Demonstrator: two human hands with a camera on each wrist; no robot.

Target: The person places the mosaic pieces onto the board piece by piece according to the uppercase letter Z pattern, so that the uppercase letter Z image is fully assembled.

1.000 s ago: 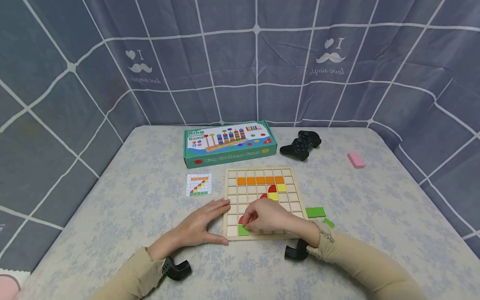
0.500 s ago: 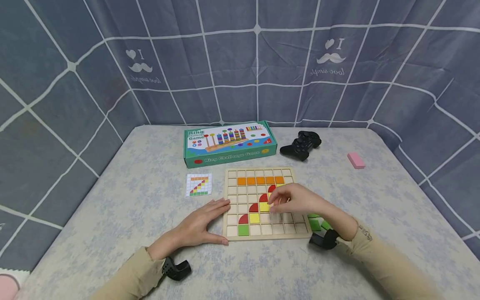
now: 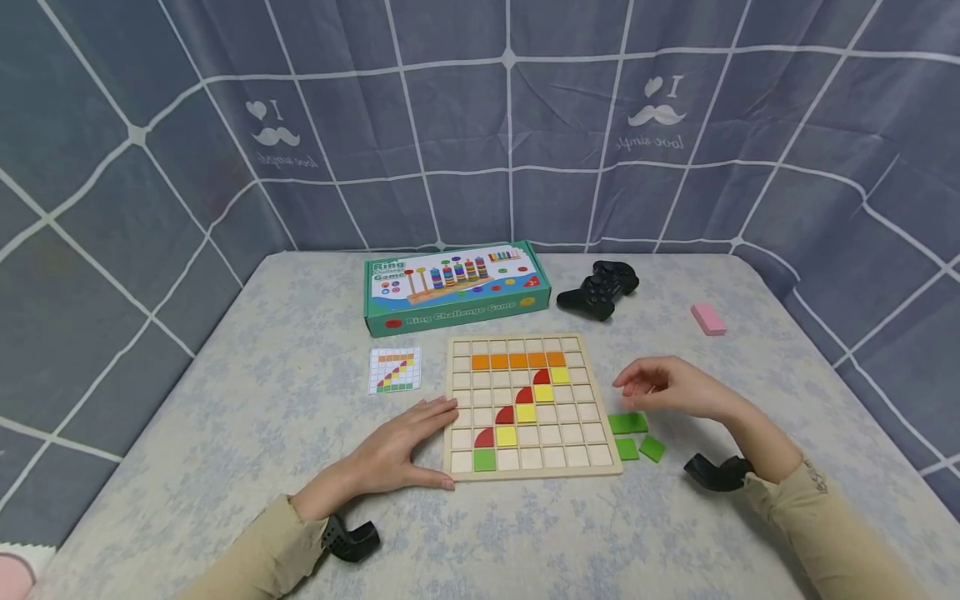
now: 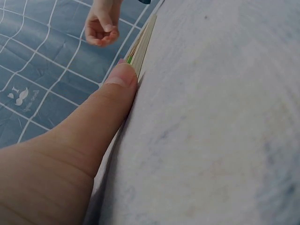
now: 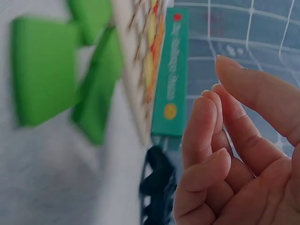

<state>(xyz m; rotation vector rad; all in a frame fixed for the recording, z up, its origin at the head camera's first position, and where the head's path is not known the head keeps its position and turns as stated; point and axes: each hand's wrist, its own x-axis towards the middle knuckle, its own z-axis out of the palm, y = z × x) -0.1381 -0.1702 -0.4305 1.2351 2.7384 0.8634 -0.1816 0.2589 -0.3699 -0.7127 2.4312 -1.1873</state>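
A wooden grid board (image 3: 547, 435) lies on the table, with an orange row, a diagonal of red quarter-round and yellow square tiles, and one green tile (image 3: 484, 459) in its bottom row. My left hand (image 3: 401, 446) touches the board's left edge, fingers and thumb spread; its thumb (image 4: 105, 105) shows against the edge in the left wrist view. Just right of the board, my right hand (image 3: 678, 386) hovers above several loose green tiles (image 3: 628, 423). Its fingers are loosely curled, and the right wrist view shows nothing between them and the thumb.
Left of the board lies a pattern card (image 3: 395, 370). A green game box (image 3: 459, 289) and a black game controller (image 3: 598, 290) stand behind it. Far right is a pink block (image 3: 708, 319). A grey-blue curtain (image 3: 465, 125) hangs round the table.
My right hand has moved from the board's bottom-left cells across to the right, over the loose green tiles, uncovering the green tile and the diagonal. The left hand has stayed at the edge.
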